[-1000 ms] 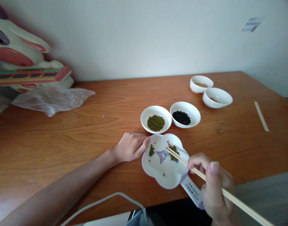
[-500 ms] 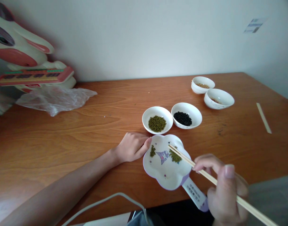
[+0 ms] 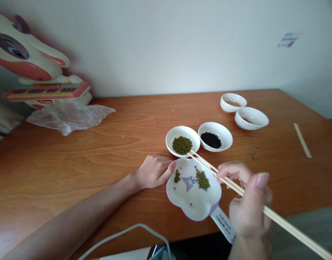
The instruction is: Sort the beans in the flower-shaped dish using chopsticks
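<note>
A pair of wooden chopsticks (image 3: 231, 185) is gripped in my right hand (image 3: 246, 200). Their tips, slightly apart, reach the near rim of a white bowl (image 3: 170, 141) of green mung beans (image 3: 182, 145); whether a bean is between them I cannot tell. My left hand (image 3: 155, 171) rests on the table, fingers curled, its thumb on the left rim of a white-and-purple flower-shaped dish (image 3: 193, 207) with a handle. Two groups of mung beans lie in the dish, a larger heap (image 3: 202, 180) at right and a smaller one (image 3: 177, 176) at left.
Beside the mung bean bowl stands a bowl of black beans (image 3: 211, 140). Farther back are two more white bowls (image 3: 252, 121) with small contents. A flat wooden strip (image 3: 303, 141) lies at right. At left are a plastic bag (image 3: 69, 117) and a toy keyboard (image 3: 46, 92). A cable (image 3: 140, 225) curves in front.
My right hand has moved the chopsticks up and left, from above the larger heap in the dish to the mung bean bowl's rim. My left hand stays at the dish.
</note>
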Motion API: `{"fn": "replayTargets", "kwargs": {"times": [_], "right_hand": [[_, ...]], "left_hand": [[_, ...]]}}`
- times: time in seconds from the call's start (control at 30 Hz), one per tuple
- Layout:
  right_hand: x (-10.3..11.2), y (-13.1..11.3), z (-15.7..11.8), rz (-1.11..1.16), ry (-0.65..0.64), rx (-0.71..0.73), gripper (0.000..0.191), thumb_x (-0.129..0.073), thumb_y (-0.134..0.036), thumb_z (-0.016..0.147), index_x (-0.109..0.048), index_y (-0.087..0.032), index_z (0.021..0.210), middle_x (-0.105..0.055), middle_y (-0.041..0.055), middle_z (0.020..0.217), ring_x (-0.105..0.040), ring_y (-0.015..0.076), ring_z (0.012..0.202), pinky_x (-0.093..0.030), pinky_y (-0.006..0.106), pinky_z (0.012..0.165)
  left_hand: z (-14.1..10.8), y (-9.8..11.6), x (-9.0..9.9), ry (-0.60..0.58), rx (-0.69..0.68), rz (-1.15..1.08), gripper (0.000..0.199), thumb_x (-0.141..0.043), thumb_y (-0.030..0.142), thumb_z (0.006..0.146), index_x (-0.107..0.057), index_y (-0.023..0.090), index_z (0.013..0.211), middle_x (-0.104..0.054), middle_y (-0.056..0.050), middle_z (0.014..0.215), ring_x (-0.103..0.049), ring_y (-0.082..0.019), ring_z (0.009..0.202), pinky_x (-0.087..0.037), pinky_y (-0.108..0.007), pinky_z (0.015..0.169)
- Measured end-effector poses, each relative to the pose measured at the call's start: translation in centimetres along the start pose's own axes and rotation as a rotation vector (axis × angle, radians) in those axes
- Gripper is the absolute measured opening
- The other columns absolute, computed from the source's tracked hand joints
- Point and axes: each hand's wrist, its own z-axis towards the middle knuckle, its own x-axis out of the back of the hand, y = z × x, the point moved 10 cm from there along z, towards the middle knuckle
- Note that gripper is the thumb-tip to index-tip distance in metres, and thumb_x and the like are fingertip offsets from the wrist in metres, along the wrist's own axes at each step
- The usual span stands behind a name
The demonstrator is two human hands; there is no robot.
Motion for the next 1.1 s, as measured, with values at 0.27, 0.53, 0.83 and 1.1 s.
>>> {"fn": "replayTargets", "kwargs": {"times": [0.27,0.53,0.83,1.1], "right_hand": [[1.5,-0.6,-3.2,-0.02,-0.162,-0.013,0.068,-0.023,-0.059,0.108,-0.068,-0.022,0.074,-0.066,0.005,0.073,-0.061,0.0184,0.066,-0.038,0.031,0.052],[-2.2,0.6,-4.4,-0.044,-0.364,-0.144,0.061,-0.024,-0.058,0.109,-0.062,-0.022,0.078,-0.057,0.0021,0.068,-0.053,0.0147,0.059,-0.037,0.028,0.051],[-3.5,0.4,-4.0,-0.12,-0.419,-0.05,0.051,-0.026,-0.045,0.111,-0.061,-0.022,0.082,-0.062,0.002,0.072,-0.055,0.0141,0.06,-0.038,0.028,0.055],[-3.6,1.0,-4.0,-0.116,-0.422,-0.065,0.05,-0.026,-0.041,0.112,-0.061,-0.022,0.083,-0.063,0.002,0.074,-0.057,0.0148,0.065,-0.04,0.029,0.059]], "left_hand": [[0.0,0.0,0.0,-0.006,0.003,0.009,0.049,-0.026,0.037,0.112,-0.056,0.019,0.077,-0.065,-0.003,0.073,-0.056,-0.014,0.064,-0.035,-0.028,0.062],[0.0,-0.2,-0.3,-0.005,-0.003,0.004,0.047,-0.027,0.036,0.112,-0.055,0.019,0.078,-0.065,-0.002,0.074,-0.056,-0.013,0.066,-0.036,-0.028,0.063],[-0.1,-0.1,-0.3,-0.002,-0.007,0.013,0.049,-0.025,0.037,0.112,-0.057,0.018,0.079,-0.067,-0.004,0.075,-0.057,-0.014,0.066,-0.036,-0.027,0.063],[-0.1,-0.2,-0.3,-0.005,-0.006,0.006,0.047,-0.027,0.036,0.112,-0.055,0.019,0.079,-0.067,-0.003,0.076,-0.058,-0.014,0.068,-0.036,-0.028,0.064]]}}
